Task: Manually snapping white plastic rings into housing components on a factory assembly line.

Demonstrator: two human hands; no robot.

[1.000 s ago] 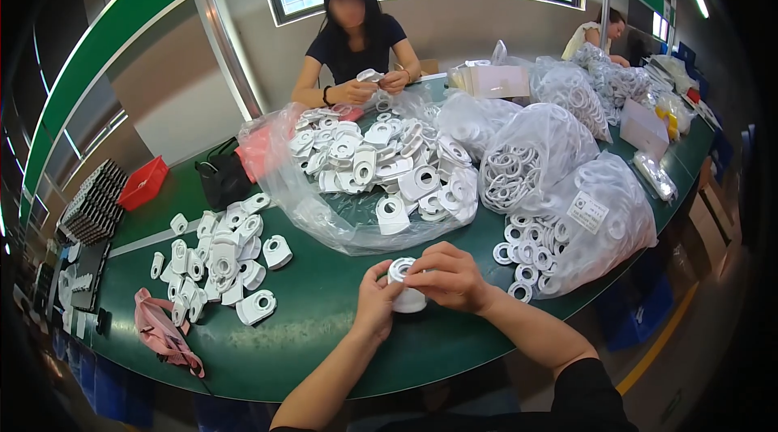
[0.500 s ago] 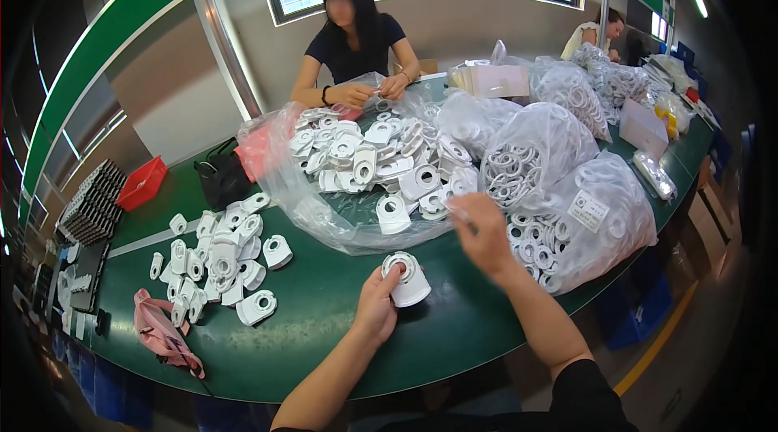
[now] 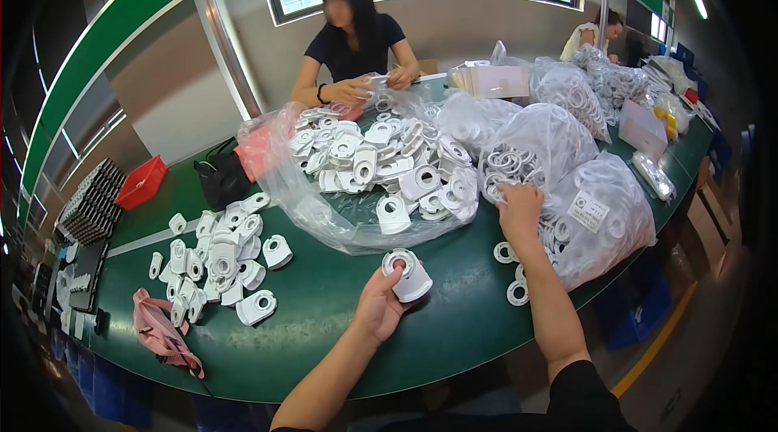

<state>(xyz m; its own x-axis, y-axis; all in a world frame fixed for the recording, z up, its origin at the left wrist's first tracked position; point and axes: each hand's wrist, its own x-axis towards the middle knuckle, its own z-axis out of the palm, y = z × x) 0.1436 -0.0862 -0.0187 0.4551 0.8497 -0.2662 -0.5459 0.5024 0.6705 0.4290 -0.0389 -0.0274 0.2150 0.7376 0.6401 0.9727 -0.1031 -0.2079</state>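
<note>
My left hand [image 3: 381, 302] grips a white plastic part [image 3: 412, 280] with a round collar and a flared lower edge, its thumb at the hole. My right hand [image 3: 521, 209] reaches to the mouth of a clear plastic bag [image 3: 559, 140] of white rings [image 3: 512, 163]. Its fingers are bent down among the nearest rings, and the fingertips are partly hidden. More loose white rings [image 3: 517, 292] lie on the table beside my right forearm. A heap of similar white parts [image 3: 377, 156] sits in an opened clear bag ahead of my hands.
Another pile of white parts [image 3: 223, 258] lies on the green table [image 3: 324, 351] to the left, near a pink cloth [image 3: 158, 327]. A full tied bag [image 3: 612, 221] stands at right. Across the table a co-worker [image 3: 356, 51] handles clear plastic. A red tray [image 3: 142, 182] sits far left.
My right hand has moved forward and right, from above the table to the bag of rings. My left hand keeps the white part in nearly the same place.
</note>
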